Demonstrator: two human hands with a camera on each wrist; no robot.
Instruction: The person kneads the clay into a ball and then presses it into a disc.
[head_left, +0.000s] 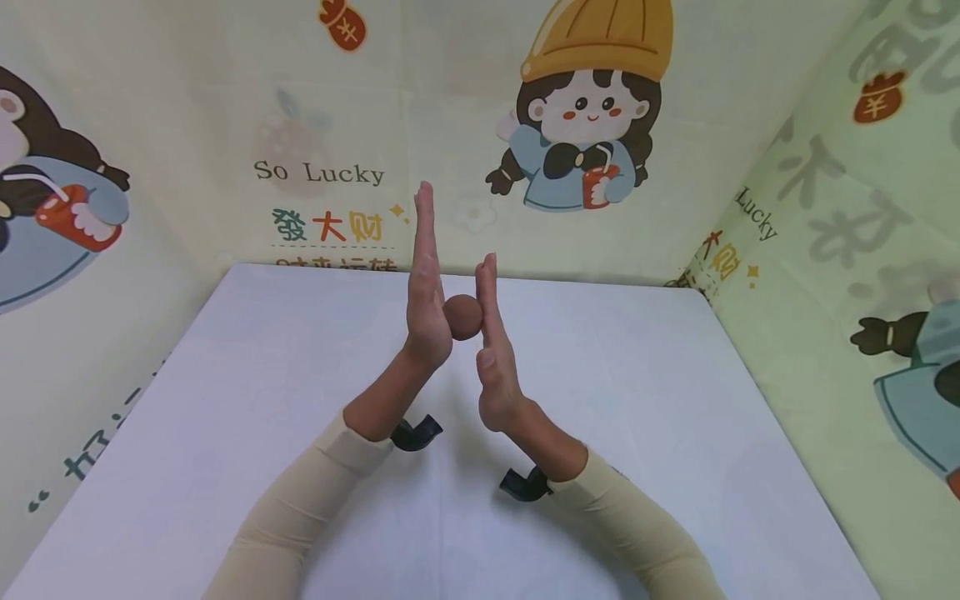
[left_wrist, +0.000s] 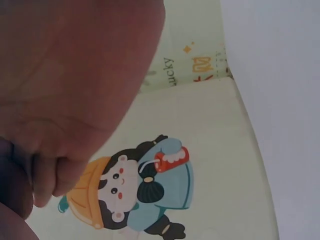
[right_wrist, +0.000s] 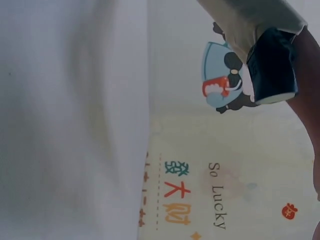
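Note:
A small brown ball (head_left: 463, 317) is held up between two facing hands, above the far half of the table. On its left side, my left hand (head_left: 427, 312) presses it with the palm side, fingers straight and pointing up. From the right, my right hand (head_left: 497, 358) touches it with straight fingers; this hand sits lower and nearer. In the left wrist view the left palm (left_wrist: 75, 70) fills the upper left, and the dark ball (left_wrist: 14, 192) shows partly at the left edge. The right wrist view shows the left forearm (right_wrist: 309, 85), while the ball is out of sight there.
A white table (head_left: 615, 375) lies beneath the arms. Printed cloth walls (head_left: 450, 100) with cartoon figures and lettering stand behind it and along both sides. Dark curved camera mounts (head_left: 417, 433) stick out at both wrists, below the beige sleeves (head_left: 300, 500).

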